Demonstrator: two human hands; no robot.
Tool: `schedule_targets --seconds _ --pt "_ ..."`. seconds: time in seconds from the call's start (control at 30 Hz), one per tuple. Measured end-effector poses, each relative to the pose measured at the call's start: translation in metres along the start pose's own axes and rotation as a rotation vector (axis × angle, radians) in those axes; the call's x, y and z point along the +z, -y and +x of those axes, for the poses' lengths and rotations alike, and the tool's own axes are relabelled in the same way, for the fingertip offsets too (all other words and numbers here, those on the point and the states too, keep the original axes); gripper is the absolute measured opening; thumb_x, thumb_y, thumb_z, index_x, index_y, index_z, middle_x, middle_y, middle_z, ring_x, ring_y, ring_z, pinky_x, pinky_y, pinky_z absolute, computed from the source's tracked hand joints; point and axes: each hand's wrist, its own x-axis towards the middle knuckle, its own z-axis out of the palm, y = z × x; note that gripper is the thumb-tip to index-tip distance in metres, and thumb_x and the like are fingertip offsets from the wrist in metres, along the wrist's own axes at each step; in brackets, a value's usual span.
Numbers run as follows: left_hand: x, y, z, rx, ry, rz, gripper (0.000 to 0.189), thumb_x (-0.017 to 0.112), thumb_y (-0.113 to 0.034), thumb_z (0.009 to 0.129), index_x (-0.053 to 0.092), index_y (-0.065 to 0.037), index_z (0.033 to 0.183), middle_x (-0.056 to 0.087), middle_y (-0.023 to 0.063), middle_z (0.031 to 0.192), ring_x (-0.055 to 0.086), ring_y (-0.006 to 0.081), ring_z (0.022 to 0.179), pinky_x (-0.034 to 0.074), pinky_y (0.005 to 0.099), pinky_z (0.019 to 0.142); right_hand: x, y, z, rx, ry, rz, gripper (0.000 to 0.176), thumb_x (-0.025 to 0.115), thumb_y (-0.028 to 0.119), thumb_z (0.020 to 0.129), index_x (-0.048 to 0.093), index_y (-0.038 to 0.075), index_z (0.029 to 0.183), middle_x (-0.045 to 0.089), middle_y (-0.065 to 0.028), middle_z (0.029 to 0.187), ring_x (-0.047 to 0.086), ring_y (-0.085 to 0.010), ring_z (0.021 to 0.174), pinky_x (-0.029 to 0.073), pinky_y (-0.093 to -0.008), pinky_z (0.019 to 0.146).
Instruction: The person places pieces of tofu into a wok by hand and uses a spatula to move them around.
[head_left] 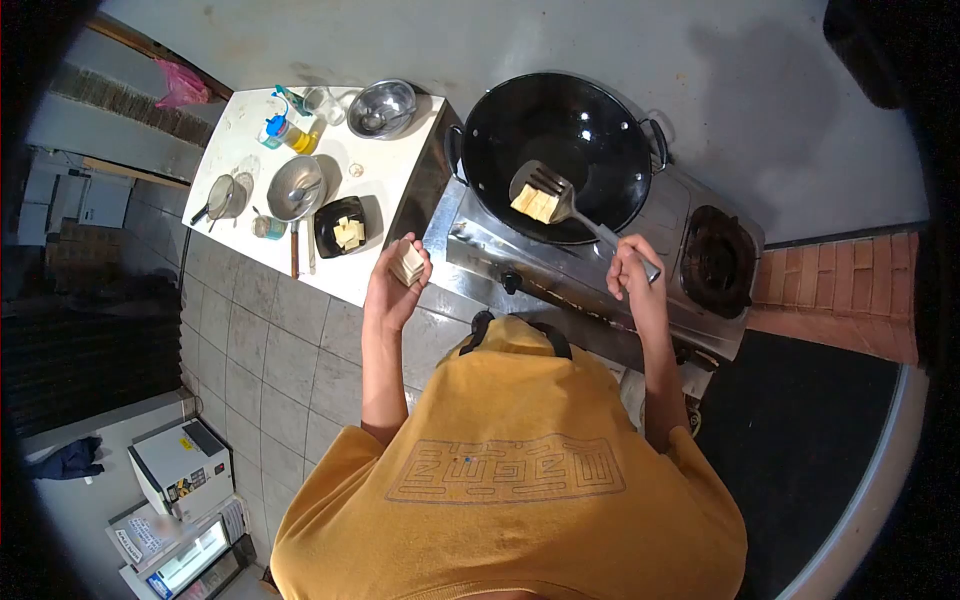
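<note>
My right hand is closed around the handle of a slotted spatula. Its dark slotted blade is over the near side of a large black wok. On the blade lie pale yellow slices that look like tofu. My left hand, to the left of the wok, holds a small stack of similar pale tofu slices in its curled fingers. More pale pieces lie in a black square dish on the white table, just beyond my left hand.
The wok stands on a metal gas stove, with a second burner at right. The white table bears metal bowls, a strainer, a knife with a wooden handle and a blue-capped bottle. A wall rises behind.
</note>
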Motion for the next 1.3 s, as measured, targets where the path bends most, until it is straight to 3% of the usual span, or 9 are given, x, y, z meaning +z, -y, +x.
schedule_targets --seconds 0.47,0.67,1.3 --pt "-0.002 0.002 -0.002 -0.018 -0.012 0.032 0.032 0.054 -0.019 0.097 0.051 0.001 0.122 0.061 0.0123 0.105 0.061 0.0224 0.097 0.054 0.0355 0.086 -0.005 -0.024 -0.027 -0.229 0.154 -0.304 0.024 0.050 0.022 0.101 0.051 0.001 0.088 0.045 -0.0017 0.071 0.046 -0.0086 0.062 0.039 -0.0251 0.059" --pt "0.002 0.003 -0.002 -0.030 -0.005 0.051 0.032 0.051 -0.018 0.097 0.051 0.002 0.123 0.061 0.0127 0.106 0.060 0.0223 0.097 0.054 0.0355 0.086 -0.013 -0.029 -0.035 -0.234 0.156 -0.334 0.023 0.051 0.021 0.100 0.052 0.001 0.089 0.044 -0.0026 0.073 0.046 -0.0099 0.064 0.039 -0.0262 0.063" --pt "0.006 0.010 -0.007 -0.034 0.012 0.079 0.031 0.052 -0.017 0.097 0.051 0.001 0.121 0.061 0.0120 0.104 0.061 0.0218 0.096 0.054 0.0348 0.086 -0.007 -0.021 -0.030 -0.193 0.140 -0.308 0.021 0.052 0.022 0.100 0.054 0.002 0.092 0.046 -0.0006 0.069 0.045 -0.0072 0.059 0.038 -0.0249 0.056"
